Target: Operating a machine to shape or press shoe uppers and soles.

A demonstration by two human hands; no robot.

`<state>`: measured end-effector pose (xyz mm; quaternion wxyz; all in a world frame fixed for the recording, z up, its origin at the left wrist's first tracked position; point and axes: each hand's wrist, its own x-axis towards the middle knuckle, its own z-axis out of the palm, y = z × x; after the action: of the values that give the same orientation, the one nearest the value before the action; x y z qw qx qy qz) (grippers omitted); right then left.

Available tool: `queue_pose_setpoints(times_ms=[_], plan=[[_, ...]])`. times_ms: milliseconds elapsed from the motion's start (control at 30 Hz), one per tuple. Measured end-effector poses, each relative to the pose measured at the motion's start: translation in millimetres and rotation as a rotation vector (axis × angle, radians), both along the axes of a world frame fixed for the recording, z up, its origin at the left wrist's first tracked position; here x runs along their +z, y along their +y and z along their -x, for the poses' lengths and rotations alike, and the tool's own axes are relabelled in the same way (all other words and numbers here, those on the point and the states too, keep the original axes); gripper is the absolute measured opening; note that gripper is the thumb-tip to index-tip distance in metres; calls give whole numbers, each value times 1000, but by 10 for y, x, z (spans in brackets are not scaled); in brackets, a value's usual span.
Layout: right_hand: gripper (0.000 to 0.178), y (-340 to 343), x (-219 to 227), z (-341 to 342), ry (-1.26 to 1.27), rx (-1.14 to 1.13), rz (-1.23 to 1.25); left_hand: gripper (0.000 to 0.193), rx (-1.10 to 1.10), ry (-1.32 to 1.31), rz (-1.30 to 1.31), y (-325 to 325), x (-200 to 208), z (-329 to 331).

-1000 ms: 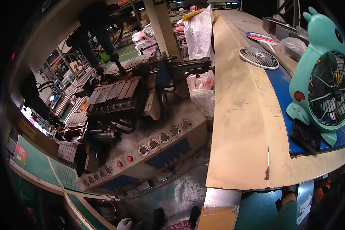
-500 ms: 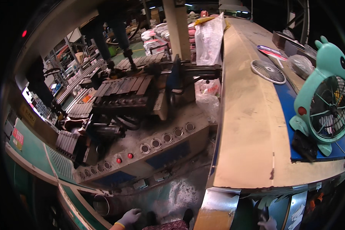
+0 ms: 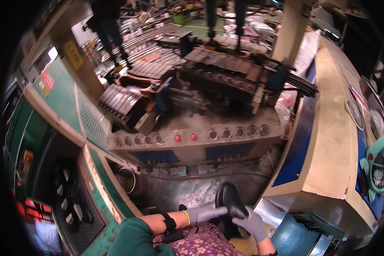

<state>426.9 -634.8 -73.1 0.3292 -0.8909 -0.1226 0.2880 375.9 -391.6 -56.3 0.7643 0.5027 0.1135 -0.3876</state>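
A black shoe (image 3: 227,195) stands toe-up in front of my lap, its glossy toe pointing away from me. My right hand (image 3: 252,223), in a grey glove, grips its right side, thumb and fingers closing on the upper. From the left comes my left hand (image 3: 204,213), also gloved; its fingers are stretched out flat, and their tips touch or nearly touch the shoe's left side. A dark band (image 3: 170,222) wraps my left forearm. The shoe's lower end is partly hidden by my right hand and lap.
Ahead stands a machine (image 3: 239,147) with round gauges, two red buttons and slatted pads above. On the left, several dark shoe parts (image 3: 74,205) lie in a green-framed opening. A beige cabinet (image 3: 328,162) stands right, with a green fan (image 3: 382,166). A metal bin (image 3: 128,181) sits on the floor.
My view has swung right to left, toward the machine. My right hand has come from the lower-right opening to my lap with the shoe; my left hand has moved to the shoe.
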Motion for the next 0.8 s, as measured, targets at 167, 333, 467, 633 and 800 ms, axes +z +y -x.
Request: queue_pose_setpoints(times_ms=[167,333,467,633,800], plan=[[105,1564,513,-343,173,193,-481,50,890,-89,691,1148,-197,132],[124,2702,641,-142,310,324,-956,53,1191,-276,761,2465,247,360],[100,3625,596,118,-17,272,-906,55,1182,-305,827,3127,518,528],[77,4580,1010,-287,244,196,-1071,64,1228,-526,505,3842,759,429],[47,5350,806,-1130,849,-164,-1394,72,1256,-554,-614,4764,334,606]])
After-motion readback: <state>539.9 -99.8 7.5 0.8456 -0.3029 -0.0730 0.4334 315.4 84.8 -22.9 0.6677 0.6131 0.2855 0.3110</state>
